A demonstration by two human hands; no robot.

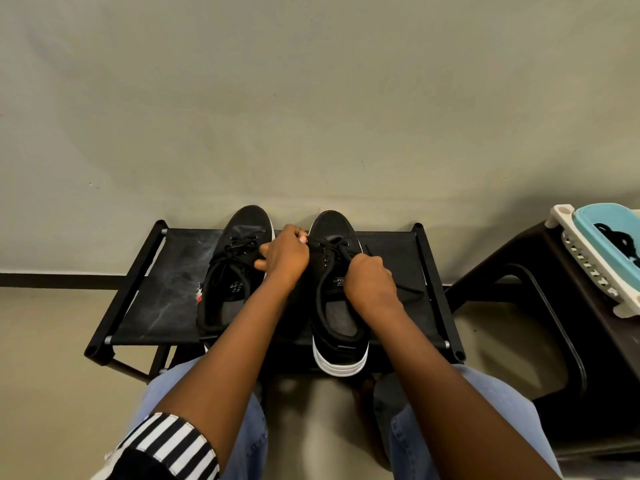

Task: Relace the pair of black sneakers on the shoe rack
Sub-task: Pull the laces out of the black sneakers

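Centre of frame: two black sneakers, one left and one right, stand side by side on the shoe rack. My left hand and right hand each grip the lace of the right sneaker.

From where I watch, the shoe rack stands against the wall, and on its top shelf the left sneaker and the right sneaker sit side by side, toes toward the wall, the right one's heel jutting over the near edge. The left hand sits between the two shoes and the right hand over the right sneaker's tongue, both gripping its laces. To the right of the rack, apart from it, a stool carries a basket on top.
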